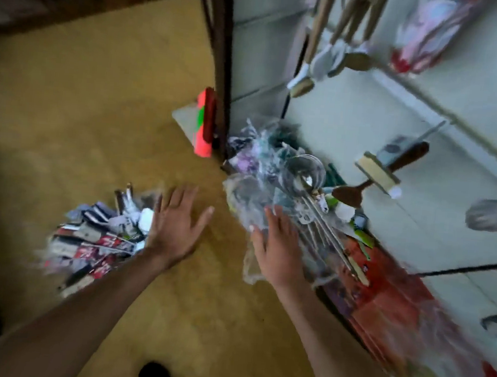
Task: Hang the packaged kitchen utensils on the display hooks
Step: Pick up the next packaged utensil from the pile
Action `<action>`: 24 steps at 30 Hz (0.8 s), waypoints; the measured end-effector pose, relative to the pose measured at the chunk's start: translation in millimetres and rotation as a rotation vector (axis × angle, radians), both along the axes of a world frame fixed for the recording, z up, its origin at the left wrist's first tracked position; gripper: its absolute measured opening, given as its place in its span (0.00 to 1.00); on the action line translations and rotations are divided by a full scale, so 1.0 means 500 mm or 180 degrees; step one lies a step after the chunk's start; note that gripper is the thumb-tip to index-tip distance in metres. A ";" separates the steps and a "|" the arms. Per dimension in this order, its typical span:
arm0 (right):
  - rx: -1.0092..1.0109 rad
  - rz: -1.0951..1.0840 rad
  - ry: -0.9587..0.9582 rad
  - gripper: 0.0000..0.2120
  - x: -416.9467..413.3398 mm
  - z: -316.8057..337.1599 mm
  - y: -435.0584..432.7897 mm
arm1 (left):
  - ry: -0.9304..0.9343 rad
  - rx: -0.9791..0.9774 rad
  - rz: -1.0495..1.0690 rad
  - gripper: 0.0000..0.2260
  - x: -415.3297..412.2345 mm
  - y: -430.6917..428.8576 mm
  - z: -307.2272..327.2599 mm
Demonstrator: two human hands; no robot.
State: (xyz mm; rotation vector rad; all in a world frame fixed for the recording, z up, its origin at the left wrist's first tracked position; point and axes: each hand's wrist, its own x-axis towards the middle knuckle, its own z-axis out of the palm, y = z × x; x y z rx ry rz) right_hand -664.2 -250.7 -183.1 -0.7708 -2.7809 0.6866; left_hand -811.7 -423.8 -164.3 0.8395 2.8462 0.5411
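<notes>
Clear plastic wraps the bundle of ladles, which lies on the floor against the foot of the display wall; metal bowls and long thin handles show through the wrap. This looks like the pick-up step: nothing is in either hand yet, and nothing is on its way to a hook.

The right hand is flat, fingers spread and holding nothing, over the near end of the bundle. Its fingertips overlap the plastic, but the blur hides whether they touch it. The left hand is also spread and holding nothing, just to the left of the bundle and apart from it. Further left of the bundle, past that hand, a heap of carded packets sits on the floor, its edge under the left fingers' far side.

Above and to the right of the bundle, a bare hook juts from the wall. Higher up, wooden spoons already hang. Flat red packets lie along the wall's foot to the right of the bundle.

The next move probably calls for closing the right hand round one package. It must come away from its neighbours without dragging the loose wrap, and then its hanging hole must be found before lifting toward the hook.
</notes>
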 end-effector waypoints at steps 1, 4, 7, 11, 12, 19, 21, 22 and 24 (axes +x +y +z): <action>0.0037 0.0119 0.0009 0.31 -0.052 0.012 -0.033 | 0.0053 -0.0029 0.0061 0.33 -0.033 -0.035 0.007; 0.0255 0.0493 -0.0001 0.30 -0.197 0.031 -0.126 | 0.0130 -0.0038 0.0240 0.33 -0.123 -0.143 0.025; 0.0386 0.0779 0.0068 0.30 -0.312 0.047 -0.222 | 0.0137 0.0019 0.0389 0.33 -0.195 -0.248 0.041; 0.0380 0.1125 -0.0006 0.32 -0.424 0.067 -0.348 | 0.0128 0.0096 0.0672 0.34 -0.265 -0.384 0.062; 0.0425 0.1212 0.0032 0.32 -0.447 0.073 -0.375 | 0.0162 0.0101 0.0747 0.35 -0.280 -0.415 0.066; 0.0513 0.1597 -0.0075 0.32 -0.572 0.053 -0.507 | 0.0164 0.0059 0.1238 0.33 -0.366 -0.583 0.046; 0.0414 0.1689 -0.0095 0.31 -0.598 0.030 -0.531 | 0.0147 0.0001 0.1297 0.34 -0.375 -0.610 0.029; 0.0394 0.1721 -0.0125 0.31 -0.610 0.021 -0.540 | 0.0129 -0.0016 0.1324 0.34 -0.379 -0.620 0.018; 0.0391 0.1774 -0.0189 0.32 -0.633 0.003 -0.550 | 0.0072 -0.0026 0.1395 0.33 -0.388 -0.631 -0.001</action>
